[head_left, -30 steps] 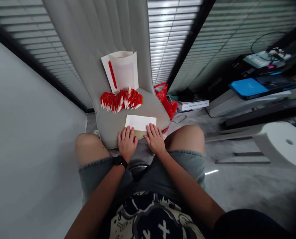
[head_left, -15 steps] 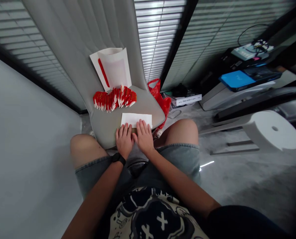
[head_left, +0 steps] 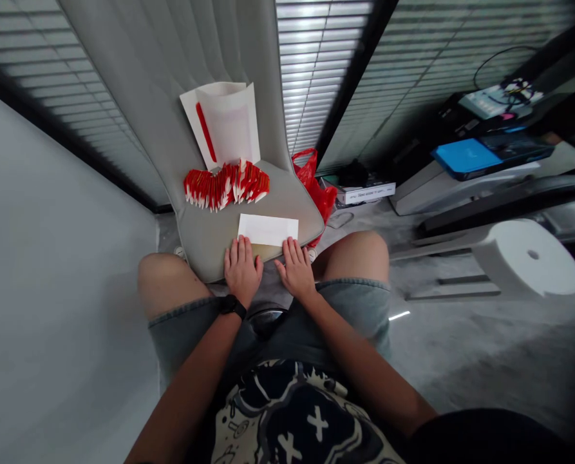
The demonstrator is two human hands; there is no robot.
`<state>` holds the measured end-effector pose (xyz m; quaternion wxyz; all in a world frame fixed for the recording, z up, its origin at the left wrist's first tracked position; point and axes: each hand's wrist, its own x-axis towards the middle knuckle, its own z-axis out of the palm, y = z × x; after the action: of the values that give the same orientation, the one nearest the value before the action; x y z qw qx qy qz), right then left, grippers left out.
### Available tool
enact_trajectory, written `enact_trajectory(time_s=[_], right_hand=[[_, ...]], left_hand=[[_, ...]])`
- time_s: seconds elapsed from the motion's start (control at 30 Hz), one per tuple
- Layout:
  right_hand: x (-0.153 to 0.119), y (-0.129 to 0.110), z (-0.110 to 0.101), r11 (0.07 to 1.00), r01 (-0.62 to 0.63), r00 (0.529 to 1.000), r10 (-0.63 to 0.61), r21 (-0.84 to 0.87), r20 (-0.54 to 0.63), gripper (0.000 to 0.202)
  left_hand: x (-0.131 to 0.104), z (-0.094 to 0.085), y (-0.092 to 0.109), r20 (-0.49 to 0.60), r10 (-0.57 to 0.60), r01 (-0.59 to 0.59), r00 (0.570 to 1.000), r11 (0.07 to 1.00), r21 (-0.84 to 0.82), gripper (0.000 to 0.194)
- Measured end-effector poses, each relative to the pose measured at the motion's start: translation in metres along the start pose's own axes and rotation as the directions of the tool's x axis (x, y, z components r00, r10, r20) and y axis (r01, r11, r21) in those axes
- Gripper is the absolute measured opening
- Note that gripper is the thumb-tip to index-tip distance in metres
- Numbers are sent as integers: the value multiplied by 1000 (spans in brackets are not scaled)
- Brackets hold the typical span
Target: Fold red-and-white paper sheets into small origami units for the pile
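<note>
A white folded sheet of paper (head_left: 268,229) lies flat near the front edge of the grey chair seat (head_left: 205,248). At its left near corner rest the fingertips of my left hand (head_left: 243,270), fingers stretched out. My right hand (head_left: 297,270) is also flat, its fingertips at the paper's right near corner. Neither hand grasps anything. Behind the paper stands a fanned row of red and white folded paper pieces (head_left: 226,185). White sheets with a red strip (head_left: 232,129) lean against the chair's backrest.
A red plastic bag (head_left: 319,193) hangs beside the chair's right side, near a white box (head_left: 367,193) on the floor. To the right is a white stool (head_left: 533,258). A blue box (head_left: 468,156) sits farther back. A wall (head_left: 60,258) runs along the left.
My right hand has slid right, from the paper's middle to its right corner, so the hands are farther apart. The paper's near edge is now more exposed. The view has shifted slightly.
</note>
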<state>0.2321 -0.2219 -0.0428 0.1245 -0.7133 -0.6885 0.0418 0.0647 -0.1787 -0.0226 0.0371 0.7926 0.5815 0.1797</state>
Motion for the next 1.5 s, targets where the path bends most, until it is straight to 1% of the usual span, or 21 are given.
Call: enact_trajectory(time_s=[0.23,0.33,0.4,0.5,0.53,0.6,0.67,0.7,0.73,0.77,0.83,0.9,0.93,1.0,1.07,1.17,1.23,1.27,1.37,1.43,1.5], right_hand=[[-4,-1,3,1000,12,1000,-12,0,11,71],[0,-1,-7,999,23,999,-24,24,44,72],[3,-1,-16,999,31,997,-34,37,75,71],[6,-2,-26,998,33,994,-38,54,104,68],[7,-4,-27,998,29,994,-35,59,105,68],[7,-9,-25,998,10,995,-16,64,95,68],[6,-14,-21,998,-28,997,23,63,72,63],[5,-15,-18,997,-46,997,43,64,59,61],[4,-16,-17,996,-60,997,57,65,48,61],[3,-17,-16,996,-65,997,62,66,42,61],[2,-15,-18,997,-51,997,47,61,55,62],[1,-11,-21,998,-36,995,32,44,96,63],[1,-10,-23,999,-34,992,29,33,120,63],[2,-7,-26,999,-35,986,32,12,163,64],[2,-7,-28,999,-35,982,34,-2,187,67],[2,-9,-32,1000,-29,981,29,-5,191,71],[5,-8,-36,1000,-27,983,25,9,182,67],[8,-7,-39,999,-30,984,27,17,174,62],[31,4,-47,998,-52,992,49,19,117,45],[58,13,-51,999,-34,997,33,10,71,44],[90,20,-52,1000,31,998,-31,5,58,47]], left_hand=[[0,-4,3,18,-31,30,999,999,26,62],[3,-8,2,44,-26,24,999,998,50,61],[5,-15,1,81,-12,7,997,998,64,61],[7,-25,7,120,-20,8,993,995,101,64],[6,-26,11,132,0,-15,991,993,114,65],[5,-25,22,186,136,-159,973,981,113,65],[3,-19,34,259,296,-326,919,942,79,63],[2,-15,38,288,340,-372,895,926,62,63],[1,-12,40,306,349,-382,886,922,56,63],[0,-10,41,317,334,-370,887,927,56,65],[-1,-11,35,327,281,-318,902,946,65,69],[-1,-19,22,313,189,-227,931,969,93,73],[-1,-24,14,291,116,-157,950,980,122,75],[-2,-31,-1,256,18,-61,966,985,159,78],[-2,-35,-10,265,30,-70,964,987,143,79],[-2,-34,-12,241,15,-49,970,989,139,77],[-3,-32,-11,230,11,-42,973,990,132,77],[-3,-31,-10,230,16,-45,973,992,122,78],[-4,-27,-12,226,25,-44,974,996,77,81],[-5,-23,-13,207,13,-22,978,999,41,81],[-6,-20,-12,179,-9,7,984,1000,11,79]])
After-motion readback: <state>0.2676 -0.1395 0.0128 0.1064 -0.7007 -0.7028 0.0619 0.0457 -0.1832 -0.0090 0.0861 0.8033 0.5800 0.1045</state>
